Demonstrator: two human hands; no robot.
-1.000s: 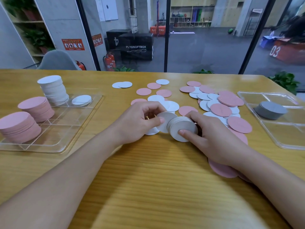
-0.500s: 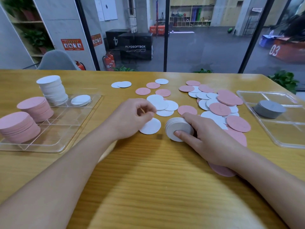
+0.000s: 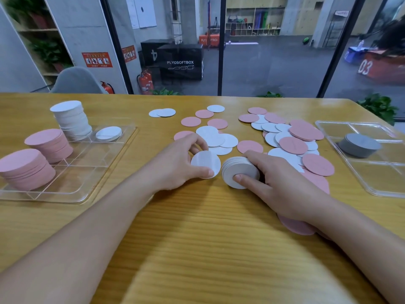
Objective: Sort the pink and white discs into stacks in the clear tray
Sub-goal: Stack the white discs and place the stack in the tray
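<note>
My left hand (image 3: pixel 175 163) pinches a single white disc (image 3: pixel 207 163), tilted up off the table, just left of a short stack of white discs (image 3: pixel 240 172). My right hand (image 3: pixel 278 183) grips that stack on its side, thumb on its front face. Loose pink and white discs (image 3: pixel 291 139) lie scattered behind and to the right of both hands. The clear tray (image 3: pixel 92 167) at the left holds two pink stacks (image 3: pixel 47 143), a tall white stack (image 3: pixel 72 119) and a low white pile (image 3: pixel 109 133).
A second clear tray (image 3: pixel 372 172) at the right holds a grey disc stack (image 3: pixel 359 144). More discs lie under my right wrist. The wooden table (image 3: pixel 197 238) ends at a glass wall behind; a grey chair (image 3: pixel 76 81) stands beyond the far left edge.
My left hand drew back from the stack, went to a white disc lying flat and has lifted it on edge beside the stack. My right hand has kept its hold.
</note>
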